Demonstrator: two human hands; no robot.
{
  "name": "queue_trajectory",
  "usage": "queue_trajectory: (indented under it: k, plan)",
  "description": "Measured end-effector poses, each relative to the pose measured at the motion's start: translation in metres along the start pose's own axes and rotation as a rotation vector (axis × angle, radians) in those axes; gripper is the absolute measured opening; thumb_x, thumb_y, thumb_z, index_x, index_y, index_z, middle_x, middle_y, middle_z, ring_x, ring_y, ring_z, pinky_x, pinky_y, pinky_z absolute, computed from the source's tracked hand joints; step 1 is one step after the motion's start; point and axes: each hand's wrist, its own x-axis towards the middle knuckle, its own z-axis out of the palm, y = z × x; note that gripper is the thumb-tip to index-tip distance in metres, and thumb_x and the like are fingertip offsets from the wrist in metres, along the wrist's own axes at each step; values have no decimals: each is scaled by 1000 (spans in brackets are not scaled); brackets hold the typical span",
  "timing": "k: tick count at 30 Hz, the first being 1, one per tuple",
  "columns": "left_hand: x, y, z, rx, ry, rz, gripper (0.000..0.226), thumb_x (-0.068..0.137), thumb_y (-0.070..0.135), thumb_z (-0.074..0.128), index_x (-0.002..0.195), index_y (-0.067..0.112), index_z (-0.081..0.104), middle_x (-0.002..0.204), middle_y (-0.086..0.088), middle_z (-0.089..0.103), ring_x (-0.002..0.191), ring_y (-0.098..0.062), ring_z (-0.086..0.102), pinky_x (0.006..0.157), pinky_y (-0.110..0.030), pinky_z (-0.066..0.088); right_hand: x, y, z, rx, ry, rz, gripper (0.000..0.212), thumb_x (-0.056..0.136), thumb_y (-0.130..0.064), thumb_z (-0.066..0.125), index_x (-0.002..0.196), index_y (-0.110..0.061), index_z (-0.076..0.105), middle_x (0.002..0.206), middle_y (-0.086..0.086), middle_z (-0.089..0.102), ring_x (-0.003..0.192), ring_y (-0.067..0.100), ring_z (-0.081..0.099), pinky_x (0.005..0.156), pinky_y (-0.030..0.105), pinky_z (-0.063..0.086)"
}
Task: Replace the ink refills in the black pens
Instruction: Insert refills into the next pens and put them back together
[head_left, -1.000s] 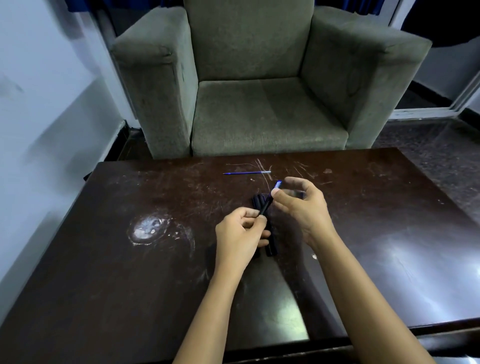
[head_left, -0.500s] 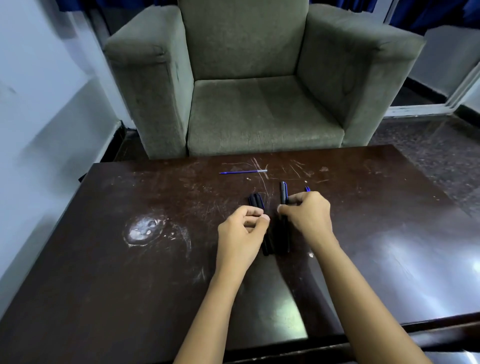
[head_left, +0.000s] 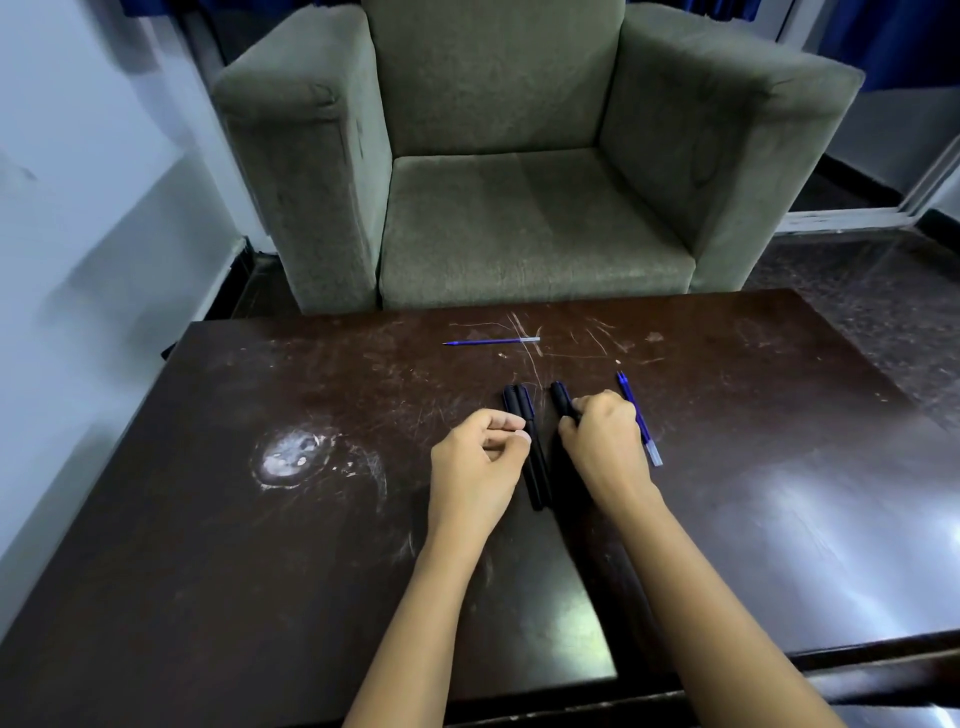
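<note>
Black pens (head_left: 535, 473) lie paired on the dark table (head_left: 260, 597) between the hands. The left hand (head_left: 475, 462) is curled beside them, fingertips at them, and I cannot tell whether it pinches one. The right hand (head_left: 605, 447) curls round a third pen (head_left: 560, 400), gripping its barrel. Light, stiff and smooth, these likely roll and slip, so grip mid-barrel. Just beside the right hand lies a thin blue refill (head_left: 635, 410), probably bendable; another refill (head_left: 491, 341) lies farther off, toward the armchair (head_left: 519, 223).
</note>
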Motion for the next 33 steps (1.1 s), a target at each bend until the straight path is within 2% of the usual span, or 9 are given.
queue_trajectory:
  k: [4,11,15,18,21,24,27,29,33]
  plan:
    - [0,0,-1,-1,4,-2,9,84,19,66,87,26,70,76,5,72,71,-3,68,76,-35,59,0,1,0,18,22,-12,19,90,-12,53,91,0,67,100,18,58,66,23,47,62,26,38]
    - [1,-2,-1,12,18,5,8,84,19,66,86,26,70,76,5,71,68,-7,67,73,-33,58,1,2,-2,41,25,-4,20,90,-13,53,90,1,67,101,19,59,68,23,46,65,24,37]
    - [1,-3,-1,14,32,6,8,85,19,66,87,26,70,76,7,70,64,-3,63,64,-21,53,-2,-2,-10,42,53,23,15,89,-14,55,81,-2,58,103,20,58,70,24,44,65,24,33]
    - [2,-2,-2,41,49,5,8,86,20,66,88,27,70,76,9,70,60,4,59,55,-8,43,-7,-10,-16,58,83,-5,19,89,-16,58,98,0,59,106,17,58,90,33,57,69,27,38]
    - [3,-2,-4,67,63,-4,9,87,22,65,89,29,70,78,12,69,65,5,60,56,-7,41,-12,-21,-18,147,-49,8,21,88,-22,61,97,-3,61,96,14,64,88,32,63,70,33,51]
    - [3,-1,-6,91,64,-8,9,87,23,64,91,29,70,81,13,69,68,4,60,55,-7,41,-17,-28,-15,142,-228,73,22,88,-27,64,96,-6,61,96,10,63,85,26,64,70,34,53]
    - [3,-1,-8,87,65,-19,9,88,23,64,91,29,69,80,13,68,63,3,58,54,-7,40,-20,-32,-15,98,-255,83,24,89,-27,62,100,-6,60,98,10,62,82,26,61,67,32,49]
    - [4,-2,-8,79,66,-33,8,87,22,64,91,28,69,79,13,68,66,2,59,57,-8,41,-21,-34,-16,73,-261,90,22,90,-28,61,94,-7,57,94,9,60,79,25,57,66,31,45]
    - [5,-3,-5,56,48,-50,10,88,20,63,92,26,69,81,11,69,74,-4,64,68,-20,52,-22,-34,-16,69,-269,108,25,90,-29,60,83,-9,47,86,7,53,78,28,57,66,32,44]
